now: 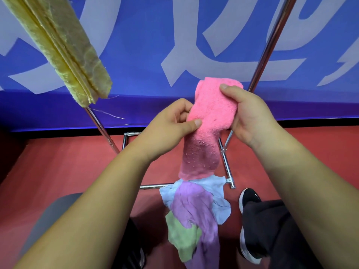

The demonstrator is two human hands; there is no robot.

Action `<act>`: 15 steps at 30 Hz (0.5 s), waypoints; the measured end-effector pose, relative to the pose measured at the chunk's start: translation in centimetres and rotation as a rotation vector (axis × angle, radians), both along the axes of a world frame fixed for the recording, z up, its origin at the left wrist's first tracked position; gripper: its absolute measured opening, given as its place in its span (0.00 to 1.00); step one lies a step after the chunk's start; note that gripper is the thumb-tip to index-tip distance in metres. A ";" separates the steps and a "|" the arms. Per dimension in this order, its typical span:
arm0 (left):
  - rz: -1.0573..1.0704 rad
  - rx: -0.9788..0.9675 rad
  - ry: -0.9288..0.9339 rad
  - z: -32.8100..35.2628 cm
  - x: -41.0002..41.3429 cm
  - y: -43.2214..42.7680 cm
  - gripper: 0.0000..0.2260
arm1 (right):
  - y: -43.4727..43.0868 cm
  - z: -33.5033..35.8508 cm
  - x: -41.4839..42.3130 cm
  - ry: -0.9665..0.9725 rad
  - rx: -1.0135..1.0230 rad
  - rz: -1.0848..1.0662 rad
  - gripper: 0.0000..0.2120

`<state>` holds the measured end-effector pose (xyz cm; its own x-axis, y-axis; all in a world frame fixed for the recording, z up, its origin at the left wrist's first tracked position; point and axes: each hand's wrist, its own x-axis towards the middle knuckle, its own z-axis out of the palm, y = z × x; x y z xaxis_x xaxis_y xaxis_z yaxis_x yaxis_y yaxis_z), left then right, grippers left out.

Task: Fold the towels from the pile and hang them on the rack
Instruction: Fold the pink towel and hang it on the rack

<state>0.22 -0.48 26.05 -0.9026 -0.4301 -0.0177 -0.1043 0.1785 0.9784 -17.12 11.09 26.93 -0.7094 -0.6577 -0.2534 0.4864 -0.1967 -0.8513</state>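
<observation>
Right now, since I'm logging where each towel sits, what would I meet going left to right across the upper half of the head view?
Folded yellow towel hanging → left hand → pink towel, gripped by both hands → right hand.

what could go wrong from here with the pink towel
1. The pink towel is bunched into a narrow twist between the left hand and right hand, so the fold may come out crooked or slip apart.
2. Its loose lower end dangles toward the pile and the rack's base bar; it might drag on the floor or catch there when lifted.
</observation>
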 end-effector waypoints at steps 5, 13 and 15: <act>0.030 0.066 0.054 0.4 0.0 0.2 0.02 | 0.1 0.4 0.1 0.020 0.021 0.015 0.17; 0.229 -0.245 -0.159 -1.3 -0.3 -0.3 0.04 | 0.1 -0.2 0.7 0.156 0.049 0.045 0.14; 0.248 -0.276 -0.177 -1.4 -0.4 -0.3 0.05 | 0.1 -0.3 0.9 0.188 0.060 0.049 0.13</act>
<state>-0.17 -0.79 24.66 -0.7642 -0.6448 -0.0171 -0.3399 0.3800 0.8603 -16.24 11.16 26.65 -0.7152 -0.6805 -0.1594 0.3259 -0.1229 -0.9374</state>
